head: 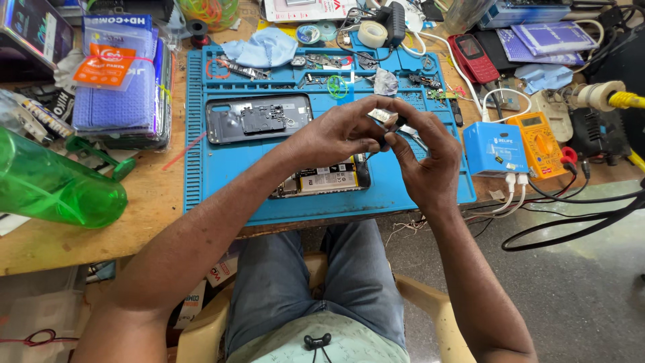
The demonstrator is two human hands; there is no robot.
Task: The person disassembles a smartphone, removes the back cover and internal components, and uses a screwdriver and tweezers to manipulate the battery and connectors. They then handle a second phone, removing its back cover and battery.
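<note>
My left hand [342, 131] and my right hand [424, 158] meet above a blue work mat [222, 175]. Together they pinch a small silvery part [383, 115], and a thin metal tool [413, 134] shows between the fingers of my right hand. Under my left wrist lies an opened phone [329, 180] with its battery showing. A dark phone back cover [259, 119] lies on the mat to the left of my hands.
A green plastic bottle [50, 185] lies at the left. A blue power box [495, 148] and an orange multimeter [539, 143] stand at the right, with cables trailing off the wooden bench edge. A red keypad phone [472, 57], tape rolls and small parts crowd the back.
</note>
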